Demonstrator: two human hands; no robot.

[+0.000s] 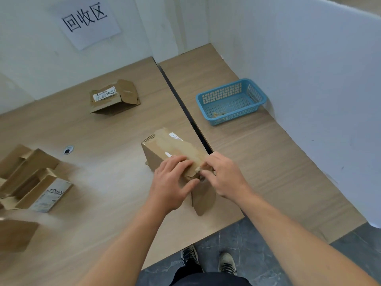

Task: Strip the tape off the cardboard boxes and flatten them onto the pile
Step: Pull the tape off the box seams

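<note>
Cardboard box point(162, 149), directly beneath both hands, standing on the table point(103, 193). Small, thin-walled, probably empty and light. Likely to skid or tip under a sideways pull, so needs pinning down. Probably stiff along the creases and softer in the panels; crumpled at the end nearest the wrists.

Tape point(185, 150), a pale band along the top face, running away from the fingertips toward the far end. Thin and glossy. Likely to tear into slivers if yanked, or to lift a layer of paper with it. Best taken at the lifted end, low and close to the board, and drawn back along its own length.

Left hand point(173, 180): palm down over the near top of the box, fingers laid nearly straight across the board, thumb spread along the near face. Presses rather than wraps.

Right hand point(222, 176): close beside the left, fingers curled, pinches an apparent crumpled end of tape at the box's near end. Exact bite partly hidden behind the knuckles.

Both forearms reach in from the body, wrists about level, elbows apart.

Blue basket point(222, 92) well beyond the right hand's knuckles, with brownish scraps point(217, 114) inside, probably tape. Flattened box point(113, 98) far beyond the left hand's fingertips. More opened cardboard point(31, 178) well off to the left hand's outer side.
</note>
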